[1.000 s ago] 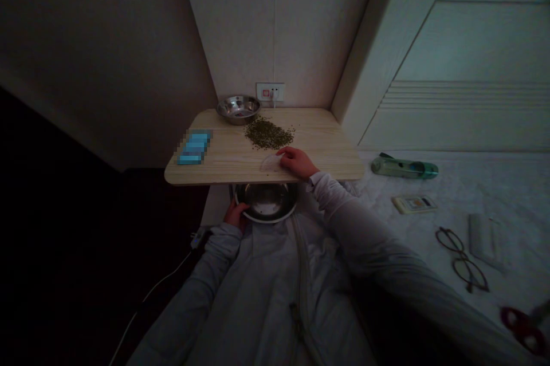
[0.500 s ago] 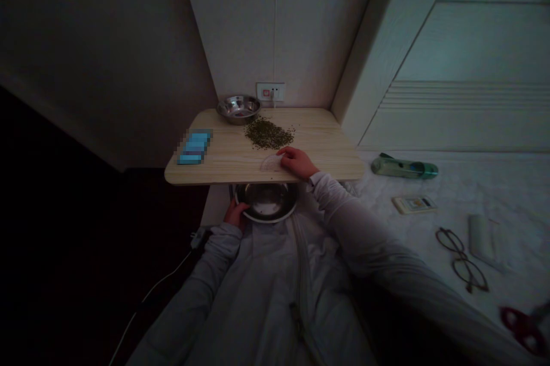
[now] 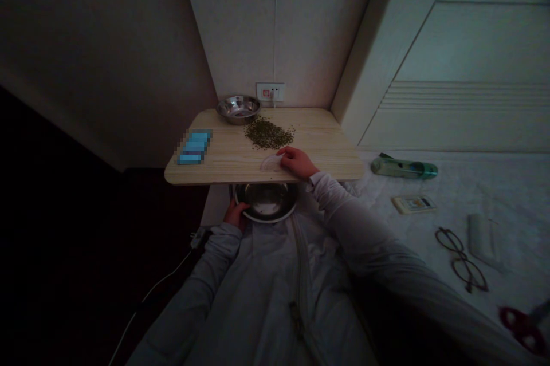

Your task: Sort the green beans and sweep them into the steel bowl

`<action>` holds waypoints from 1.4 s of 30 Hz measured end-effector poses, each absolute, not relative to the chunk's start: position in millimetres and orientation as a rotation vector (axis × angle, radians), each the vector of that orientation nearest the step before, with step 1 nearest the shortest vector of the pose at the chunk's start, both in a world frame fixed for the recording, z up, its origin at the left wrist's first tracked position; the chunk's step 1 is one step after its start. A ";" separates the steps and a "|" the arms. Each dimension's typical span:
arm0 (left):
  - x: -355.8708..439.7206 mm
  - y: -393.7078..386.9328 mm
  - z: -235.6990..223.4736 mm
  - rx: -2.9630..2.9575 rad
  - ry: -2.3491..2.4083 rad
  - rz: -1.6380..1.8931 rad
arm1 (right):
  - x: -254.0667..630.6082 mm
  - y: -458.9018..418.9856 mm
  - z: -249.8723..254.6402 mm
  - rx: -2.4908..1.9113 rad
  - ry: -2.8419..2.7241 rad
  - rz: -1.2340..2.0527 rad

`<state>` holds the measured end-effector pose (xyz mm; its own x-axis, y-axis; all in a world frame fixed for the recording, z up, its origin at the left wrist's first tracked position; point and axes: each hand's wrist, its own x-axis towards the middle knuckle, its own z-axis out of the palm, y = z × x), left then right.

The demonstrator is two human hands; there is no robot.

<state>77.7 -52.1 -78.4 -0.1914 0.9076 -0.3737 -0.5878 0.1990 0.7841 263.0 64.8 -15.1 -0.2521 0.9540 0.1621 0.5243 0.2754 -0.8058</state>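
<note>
1. A left hand (image 3: 234, 215) holds a large steel bowl (image 3: 270, 220), fingers closed on its rim, below the front edge of a wooden surface (image 3: 223, 166).
2. On the surface, a right hand (image 3: 299, 164) pinches a clear plastic piece (image 3: 270, 164), fingers narrow.
3. Small green seeds (image 3: 268, 134) lie scattered beyond, beside a small steel bowl (image 3: 239, 119).

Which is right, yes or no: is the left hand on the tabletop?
No, the left hand holds a metal bowl below the tabletop.
</note>
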 end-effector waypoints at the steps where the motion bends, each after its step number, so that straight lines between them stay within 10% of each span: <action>1: 77.8 -52.3 -77.7 0.390 1.092 1.403 | 263.1 64.6 -15.1 -1.336 -1.884 0.833; 42: 76.7 -50.8 -81.8 0.377 1.093 1.407 | 269.0 52.7 -16.5 -1.259 -1.893 0.879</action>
<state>76.7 -50.8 -81.8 -0.1941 0.9036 -0.3819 -0.5937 0.2017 0.7790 269.0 52.7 -16.5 -0.2920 0.9404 0.1743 0.4735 0.3004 -0.8280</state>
